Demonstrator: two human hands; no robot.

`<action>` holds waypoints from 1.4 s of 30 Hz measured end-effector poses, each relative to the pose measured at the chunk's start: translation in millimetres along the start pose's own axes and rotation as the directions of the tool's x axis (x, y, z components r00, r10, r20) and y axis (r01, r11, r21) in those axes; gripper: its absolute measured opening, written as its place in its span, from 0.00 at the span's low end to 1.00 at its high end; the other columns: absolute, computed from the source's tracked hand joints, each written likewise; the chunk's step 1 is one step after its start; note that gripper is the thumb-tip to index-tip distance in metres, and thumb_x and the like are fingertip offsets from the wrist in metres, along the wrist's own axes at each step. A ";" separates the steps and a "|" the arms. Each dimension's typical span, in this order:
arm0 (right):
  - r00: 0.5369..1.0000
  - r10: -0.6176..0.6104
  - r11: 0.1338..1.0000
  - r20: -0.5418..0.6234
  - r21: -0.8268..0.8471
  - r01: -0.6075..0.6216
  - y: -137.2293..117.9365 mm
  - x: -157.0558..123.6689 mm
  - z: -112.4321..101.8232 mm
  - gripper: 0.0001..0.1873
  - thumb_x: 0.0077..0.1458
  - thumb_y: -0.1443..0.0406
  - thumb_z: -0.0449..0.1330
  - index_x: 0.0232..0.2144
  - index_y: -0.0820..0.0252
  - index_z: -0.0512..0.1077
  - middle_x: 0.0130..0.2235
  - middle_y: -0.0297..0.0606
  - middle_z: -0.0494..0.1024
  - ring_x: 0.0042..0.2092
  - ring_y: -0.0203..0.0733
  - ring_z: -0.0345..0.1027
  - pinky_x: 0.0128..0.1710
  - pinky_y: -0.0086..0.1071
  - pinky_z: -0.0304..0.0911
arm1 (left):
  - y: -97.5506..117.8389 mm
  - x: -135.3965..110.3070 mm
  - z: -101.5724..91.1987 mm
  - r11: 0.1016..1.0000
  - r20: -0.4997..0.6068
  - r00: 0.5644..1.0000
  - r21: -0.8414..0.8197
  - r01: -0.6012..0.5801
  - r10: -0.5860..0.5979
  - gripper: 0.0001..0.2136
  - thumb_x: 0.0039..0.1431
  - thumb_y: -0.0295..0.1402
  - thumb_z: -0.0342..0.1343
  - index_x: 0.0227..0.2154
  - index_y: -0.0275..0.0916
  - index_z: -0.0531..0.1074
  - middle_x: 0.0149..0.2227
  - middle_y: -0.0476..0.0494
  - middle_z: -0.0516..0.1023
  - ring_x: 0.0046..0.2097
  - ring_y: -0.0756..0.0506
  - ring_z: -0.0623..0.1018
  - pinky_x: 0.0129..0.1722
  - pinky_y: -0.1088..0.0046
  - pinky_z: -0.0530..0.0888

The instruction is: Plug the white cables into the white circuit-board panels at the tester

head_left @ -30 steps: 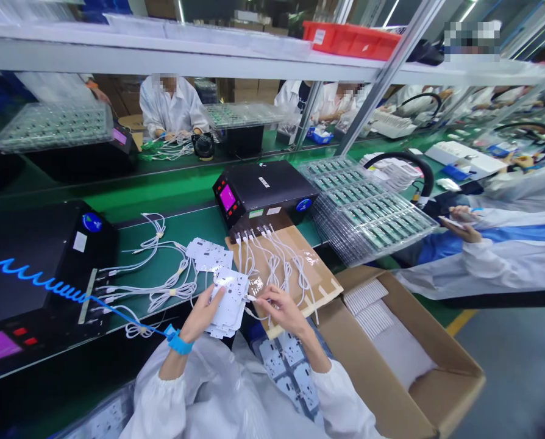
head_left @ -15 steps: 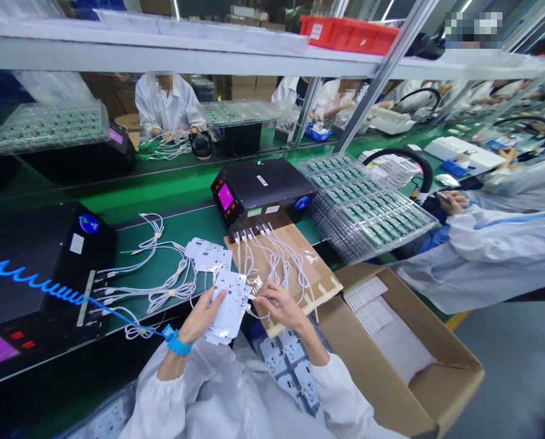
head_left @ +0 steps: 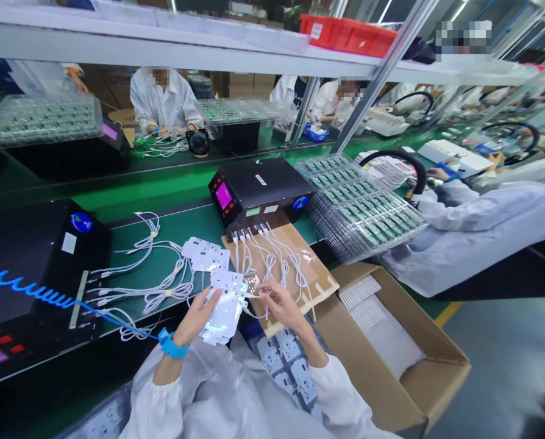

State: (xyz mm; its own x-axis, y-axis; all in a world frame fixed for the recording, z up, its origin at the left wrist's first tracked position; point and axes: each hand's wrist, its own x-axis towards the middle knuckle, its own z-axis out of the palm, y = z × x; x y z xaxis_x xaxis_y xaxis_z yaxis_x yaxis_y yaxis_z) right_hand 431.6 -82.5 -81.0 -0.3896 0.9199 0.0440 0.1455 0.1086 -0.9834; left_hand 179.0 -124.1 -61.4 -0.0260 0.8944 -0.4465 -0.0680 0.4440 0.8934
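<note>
Left hand [head_left: 194, 322] holds a fanned stack of white circuit boards [head_left: 227, 299], thumb on the top face, fingers beneath; a blue wristband [head_left: 174, 349] is on that wrist. At the stack's right edge, the right hand [head_left: 281, 305] pinches what appears to be a cable plug [head_left: 251, 296]; whether it is fully seated cannot be told.

Change noted: bright blue-white spots show on the middle of the top board, absent half a second ago. They may be lit lamps or glare; if lamps, contact at the plug is probably made. Grip on both sides is unchanged.

Bench surface [head_left: 185, 225], left to right: a black unit [head_left: 16, 244] with cables attached; bundled white cables [head_left: 163, 289]; further boards [head_left: 203, 253] lying flat; a second black unit [head_left: 261, 186] with a purple screen, its cables running over a cardboard sheet [head_left: 322, 277]; stacked clear trays [head_left: 364, 210]. An open carton [head_left: 368, 360] stands below.

Room: a co-worker [head_left: 163, 100] sits opposite, beneath a shelf [head_left: 163, 47] bearing a red bin [head_left: 345, 36]. At right, another worker's sleeve [head_left: 473, 210] now extends farther toward the trays.
</note>
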 end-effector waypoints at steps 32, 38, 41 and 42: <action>0.952 0.045 0.987 0.303 -0.159 0.004 -32.6 41.3 -48.9 0.16 0.63 0.54 0.60 0.43 0.57 0.79 0.36 0.36 0.79 0.20 0.30 0.68 0.19 0.26 0.63 | -13.7 -18.1 16.4 0.992 0.078 0.992 0.065 -0.106 0.101 0.29 0.59 0.54 0.59 0.56 0.38 0.72 0.58 0.35 0.76 0.59 0.38 0.76 0.58 0.65 0.72; 0.981 0.173 0.944 -0.091 0.299 -0.139 -13.2 21.0 -5.8 0.25 0.57 0.45 0.63 0.45 0.58 0.73 0.28 0.33 0.78 0.23 0.38 0.73 0.18 0.29 0.68 | -8.3 -8.1 30.4 0.994 0.073 0.995 0.082 -0.077 0.071 0.25 0.57 0.49 0.63 0.51 0.37 0.75 0.54 0.35 0.79 0.56 0.37 0.78 0.55 0.65 0.74; 0.979 0.155 0.934 -0.131 0.342 -0.102 -9.8 17.7 16.8 0.25 0.56 0.45 0.65 0.45 0.57 0.76 0.30 0.34 0.76 0.24 0.37 0.71 0.20 0.31 0.70 | -6.9 -3.3 36.5 0.987 0.109 0.988 0.111 -0.118 0.106 0.24 0.57 0.47 0.63 0.51 0.38 0.75 0.52 0.36 0.80 0.55 0.37 0.78 0.55 0.64 0.73; 0.983 0.129 0.946 -0.130 0.314 -0.082 -11.0 16.7 20.8 0.24 0.56 0.46 0.65 0.44 0.57 0.78 0.32 0.35 0.75 0.24 0.36 0.70 0.22 0.32 0.71 | -7.0 -1.7 37.8 0.984 0.105 0.988 0.124 -0.128 0.115 0.23 0.57 0.47 0.63 0.51 0.38 0.76 0.51 0.36 0.81 0.55 0.37 0.78 0.56 0.64 0.73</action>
State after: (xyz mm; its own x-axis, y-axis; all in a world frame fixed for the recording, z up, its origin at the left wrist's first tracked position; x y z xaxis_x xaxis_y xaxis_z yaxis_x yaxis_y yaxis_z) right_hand 404.5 -76.2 -73.1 -0.2457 0.9675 -0.0607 -0.1160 -0.0915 -0.9890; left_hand 217.2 -126.8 -65.0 0.0714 0.9403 -0.3328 0.0596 0.3291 0.9424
